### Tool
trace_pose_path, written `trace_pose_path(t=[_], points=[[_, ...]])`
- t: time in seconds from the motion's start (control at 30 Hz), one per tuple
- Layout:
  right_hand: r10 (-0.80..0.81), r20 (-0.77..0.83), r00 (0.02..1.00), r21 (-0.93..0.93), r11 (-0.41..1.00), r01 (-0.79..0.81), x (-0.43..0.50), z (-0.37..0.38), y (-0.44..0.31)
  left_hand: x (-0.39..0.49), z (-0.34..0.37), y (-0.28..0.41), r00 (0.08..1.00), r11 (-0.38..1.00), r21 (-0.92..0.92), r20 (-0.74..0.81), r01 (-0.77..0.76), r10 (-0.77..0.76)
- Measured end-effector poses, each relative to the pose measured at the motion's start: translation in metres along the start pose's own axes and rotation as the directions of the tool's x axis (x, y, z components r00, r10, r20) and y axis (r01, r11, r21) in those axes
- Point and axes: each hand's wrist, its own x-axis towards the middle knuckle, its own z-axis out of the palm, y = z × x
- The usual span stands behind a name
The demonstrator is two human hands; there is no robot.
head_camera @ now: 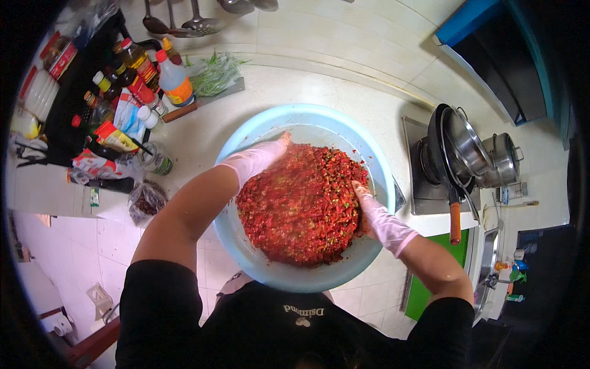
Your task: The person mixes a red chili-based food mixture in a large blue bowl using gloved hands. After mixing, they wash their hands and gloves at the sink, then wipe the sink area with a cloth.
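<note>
A large light-blue plastic basin (302, 280) stands before me, partly over the worktop's front edge. In it lies a broad heap of finely chopped red chili peppers (304, 207) with small green and pale bits, its left part blurred. My left hand (272, 151), in a thin translucent plastic glove, reaches the heap's upper left edge; most of its fingers are hidden by the heap. At the right edge, my right hand (368, 210) wears a matching glove. Its thumb lies along the heap's side, while the other fingers are buried or out of sight.
To the right, a wok (438, 147) and steel pots (500, 161) sit at a gas stove (424, 203). Sauce bottles (138, 64), a knife's wooden handle (180, 112) and bagged green vegetables (214, 76) are at left. A bag of dark spice (147, 200) rests near the counter edge.
</note>
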Motion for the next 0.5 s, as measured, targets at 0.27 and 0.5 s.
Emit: trace_pose_path(t=[0.27,0.5], points=[[-0.026,-0.042,0.999,0.154,0.988,0.033,0.061,0.013,0.006,0.038,0.009,-0.011,0.989,0.968,-0.245,0.147,0.057,-0.021],[-0.112,0.205,0.972,0.249,0.967,0.059,0.110,-0.018,0.025,0.024,0.015,0.009,0.959,0.915,-0.400,0.277,0.054,0.065]])
